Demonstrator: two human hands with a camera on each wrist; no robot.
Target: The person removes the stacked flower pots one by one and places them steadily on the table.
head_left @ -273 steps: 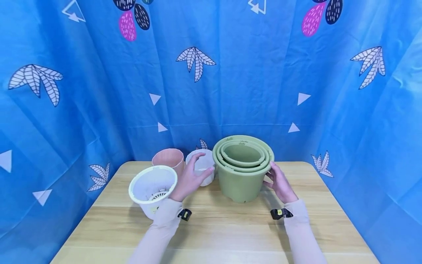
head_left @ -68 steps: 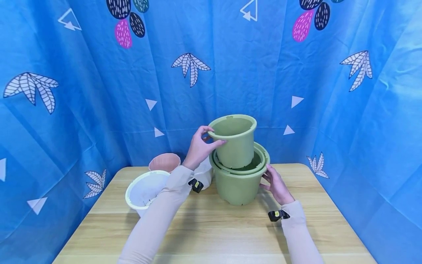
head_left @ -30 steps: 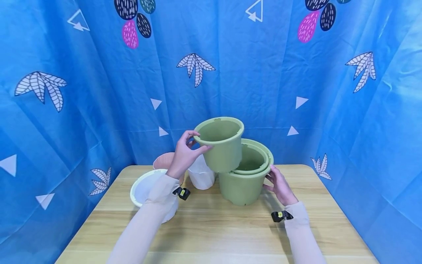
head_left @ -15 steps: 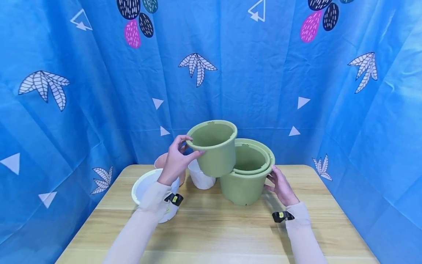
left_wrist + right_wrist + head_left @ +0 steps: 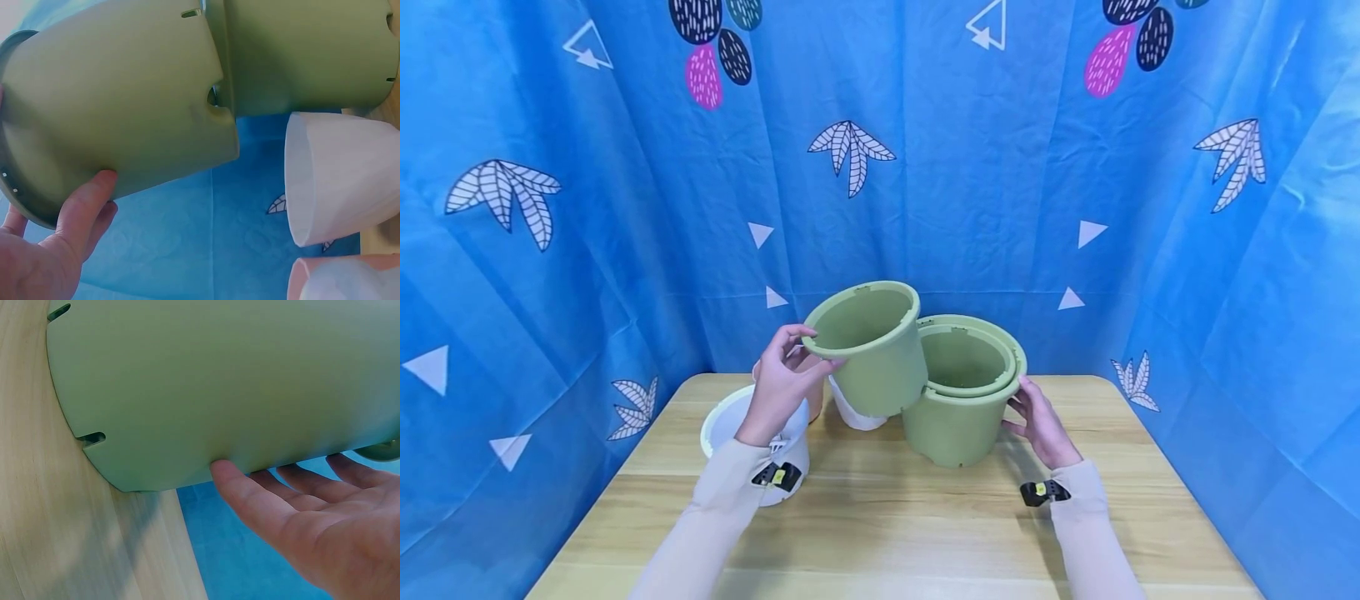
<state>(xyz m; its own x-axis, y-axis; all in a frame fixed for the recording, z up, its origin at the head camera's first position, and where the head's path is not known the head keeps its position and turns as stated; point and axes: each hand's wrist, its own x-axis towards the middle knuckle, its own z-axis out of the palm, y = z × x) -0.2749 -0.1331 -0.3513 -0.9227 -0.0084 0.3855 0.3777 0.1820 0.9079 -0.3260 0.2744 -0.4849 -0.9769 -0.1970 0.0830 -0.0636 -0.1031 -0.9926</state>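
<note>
My left hand (image 5: 777,385) grips a green plastic flowerpot (image 5: 880,375) by its rim, fingers over the edge and thumb on the outer wall. That pot is raised and tilted, its mouth toward the upper left. Its lower right side overlaps a larger green flowerpot (image 5: 946,429) on the table, which has another green pot (image 5: 966,354) nested inside. In the left wrist view the notched bottom of the held flowerpot (image 5: 119,100) is close to the larger pot's rim. My right hand (image 5: 1040,425) rests against the larger pot's right side, thumb and fairly straight fingertips on the wall (image 5: 219,394).
A white flowerpot (image 5: 718,421) with a slotted bottom stands on the left of the wooden table (image 5: 910,525), partly behind my left forearm. Behind it are a pink pot (image 5: 815,400) and a smaller white pot (image 5: 859,417), both partly hidden. A blue patterned curtain (image 5: 970,200) surrounds the table.
My left hand has lifted the innermost green flowerpot out of the stack and carried it left and down, tilting it further. My right hand has stayed at the larger pot.
</note>
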